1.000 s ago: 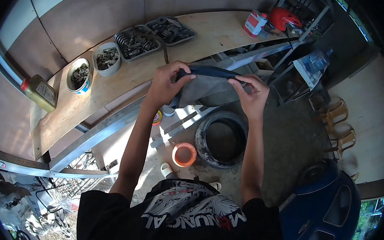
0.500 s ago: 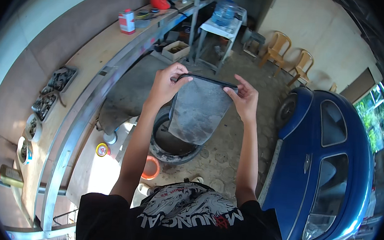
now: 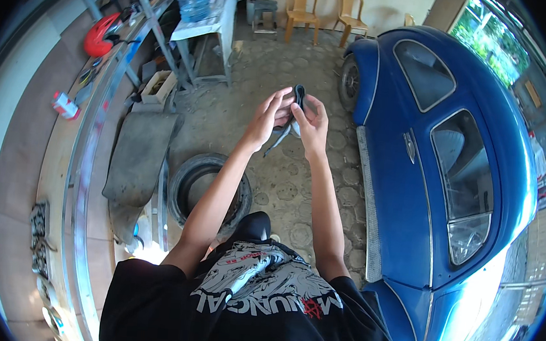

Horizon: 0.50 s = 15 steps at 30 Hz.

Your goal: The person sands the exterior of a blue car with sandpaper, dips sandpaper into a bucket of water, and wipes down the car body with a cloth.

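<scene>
Out in front of me, both hands hold a grey rubber-like sheet (image 3: pixel 299 94) with a dark edge. It is folded over on itself, so its top edge makes a narrow loop, and a thin strip of it hangs down between my hands. My left hand (image 3: pixel 267 120) lies against the left side of the fold, its fingers curled behind and partly hidden. My right hand (image 3: pixel 312 123) grips the right side, with the thumb pressed on the near face.
A black tyre-like tub (image 3: pixel 244 194) stands on the paved floor, beside a large curved dark sheet (image 3: pixel 136 160). The workbench (image 3: pixel 61 167) runs along the left, with a red helmet (image 3: pixel 101 36) on it. A blue car (image 3: pixel 405 206) fills the right side. Two chairs (image 3: pixel 303 9) stand at the back.
The sheet was spread wide between my hands; now it is folded and my hands have come together. My view has turned right, away from the bench and toward the car.
</scene>
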Tool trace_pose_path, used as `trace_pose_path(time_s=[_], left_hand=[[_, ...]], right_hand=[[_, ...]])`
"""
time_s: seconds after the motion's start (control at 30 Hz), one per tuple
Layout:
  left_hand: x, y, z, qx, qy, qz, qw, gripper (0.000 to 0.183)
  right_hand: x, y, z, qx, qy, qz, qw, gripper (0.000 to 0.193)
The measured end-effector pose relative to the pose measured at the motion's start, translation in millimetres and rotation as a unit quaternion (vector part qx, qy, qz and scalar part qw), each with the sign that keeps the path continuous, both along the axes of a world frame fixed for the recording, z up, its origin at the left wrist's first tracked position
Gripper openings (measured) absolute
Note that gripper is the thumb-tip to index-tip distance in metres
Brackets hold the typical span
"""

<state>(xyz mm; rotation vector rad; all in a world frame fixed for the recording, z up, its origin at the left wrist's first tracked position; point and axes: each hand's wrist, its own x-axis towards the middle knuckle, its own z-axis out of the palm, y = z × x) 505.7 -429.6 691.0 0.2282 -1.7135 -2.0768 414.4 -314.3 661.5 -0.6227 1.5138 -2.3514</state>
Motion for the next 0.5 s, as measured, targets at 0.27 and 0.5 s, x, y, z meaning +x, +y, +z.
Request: trace_pose_path(time_s=[0.27, 0.5], left_hand=[[-105, -31, -42, -0.068, -0.002, -0.058, 0.996, 0.063], [-214, -43, -129, -0.157, -0.011, -0.044, 0.987, 0.102]], right_hand=[[-109, 27, -25, 0.071, 0.034, -0.025, 0.997, 0.038], [-219, -21, -16, 0.131, 0.032, -0.062, 0.989, 0.028]])
